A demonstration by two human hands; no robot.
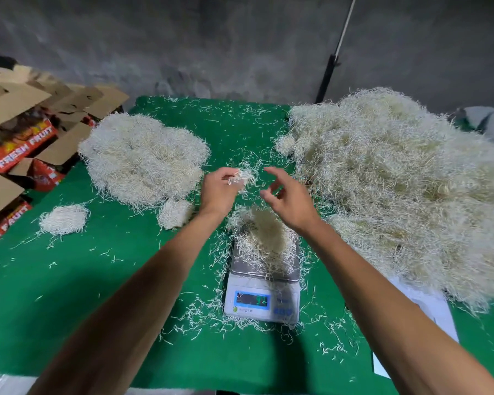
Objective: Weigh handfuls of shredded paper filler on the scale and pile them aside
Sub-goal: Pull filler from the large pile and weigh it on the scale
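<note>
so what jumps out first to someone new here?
The huge mound of shredded paper on the right of the green table, and a flatter pile at back left. At centre, a scale carrying filler, with the left hand pinching a small tuft above it.

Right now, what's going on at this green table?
A person is weighing shredded paper filler. A clump sits on the scale. The left hand pinches a small tuft above it; the right hand hovers open. Portions are piled at left, the big supply heap at right.
</note>
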